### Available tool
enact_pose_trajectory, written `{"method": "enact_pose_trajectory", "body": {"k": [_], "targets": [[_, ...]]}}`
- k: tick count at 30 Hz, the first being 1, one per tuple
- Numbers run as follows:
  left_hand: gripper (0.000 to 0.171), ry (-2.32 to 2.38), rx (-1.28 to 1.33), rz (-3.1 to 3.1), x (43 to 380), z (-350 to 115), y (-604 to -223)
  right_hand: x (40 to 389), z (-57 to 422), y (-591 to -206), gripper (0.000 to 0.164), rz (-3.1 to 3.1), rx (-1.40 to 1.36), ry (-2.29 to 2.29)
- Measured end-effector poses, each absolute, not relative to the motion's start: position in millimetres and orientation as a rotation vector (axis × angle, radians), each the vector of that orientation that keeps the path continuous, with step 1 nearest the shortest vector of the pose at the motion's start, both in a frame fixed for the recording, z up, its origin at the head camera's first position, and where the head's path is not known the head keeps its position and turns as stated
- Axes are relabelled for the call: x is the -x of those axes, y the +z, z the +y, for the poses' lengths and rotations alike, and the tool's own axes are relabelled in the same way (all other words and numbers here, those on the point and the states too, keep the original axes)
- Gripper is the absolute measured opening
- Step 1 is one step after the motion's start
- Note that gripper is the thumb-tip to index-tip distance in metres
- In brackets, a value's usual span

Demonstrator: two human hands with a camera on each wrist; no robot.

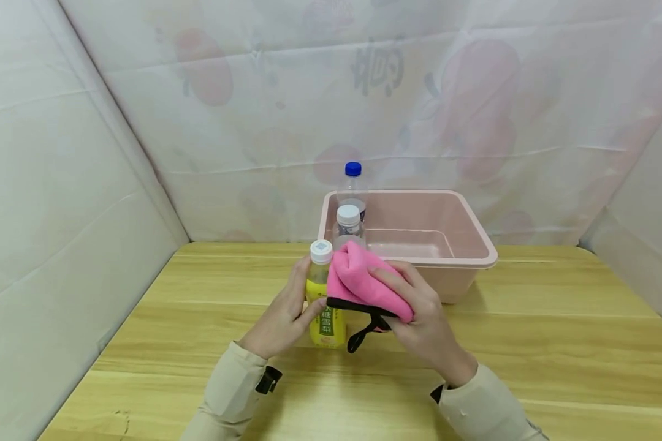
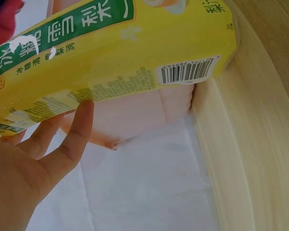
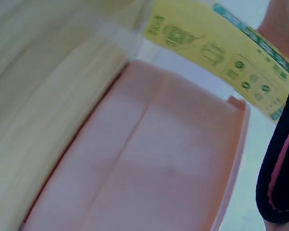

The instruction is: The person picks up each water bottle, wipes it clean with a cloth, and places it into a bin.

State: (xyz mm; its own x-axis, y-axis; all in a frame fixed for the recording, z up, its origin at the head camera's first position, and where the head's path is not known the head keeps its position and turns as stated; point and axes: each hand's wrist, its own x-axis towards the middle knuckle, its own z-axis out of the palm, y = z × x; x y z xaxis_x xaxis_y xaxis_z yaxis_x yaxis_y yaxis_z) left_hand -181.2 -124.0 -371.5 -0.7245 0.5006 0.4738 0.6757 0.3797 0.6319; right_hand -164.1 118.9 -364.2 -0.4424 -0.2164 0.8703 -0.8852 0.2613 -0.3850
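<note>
Left hand point(image 1: 280, 320) has a grip on the yellow-label bottle point(image 1: 319, 293), thumb in front, fingers round the side, white cap up. Right hand point(image 1: 423, 315) is clutching a bunched pink cloth point(image 1: 358, 277) right at the bottle's side, its black loop point(image 1: 360, 338) dangling. Bottle's in front of the pink tub's point(image 1: 455, 282) left end; can't tell if it's touching the table point(image 1: 209, 343). Two clear bottles, one white-capped point(image 1: 348, 214), one blue-capped point(image 1: 353, 169), stand inside the tub.

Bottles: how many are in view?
3: the yellow-labelled bottle in the left hand, a white-capped bottle behind it, a blue-capped bottle farthest back. The basin may hide more.
</note>
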Motion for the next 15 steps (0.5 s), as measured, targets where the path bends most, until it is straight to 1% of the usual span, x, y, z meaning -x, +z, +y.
{"method": "enact_pose_trajectory", "body": {"k": [4, 15], "targets": [[0.074, -1.232, 1.049, -2.433, 182.5, -124.6, -372.1, 164.3, 119.3, -366.8, 0.065, -1.895, -1.022, 1.158], [0.077, -1.285, 1.059, -2.451, 181.1, -126.2, -369.9, 163.3, 124.7, -365.4, 0.063, -2.089, -1.026, 1.055]]}}
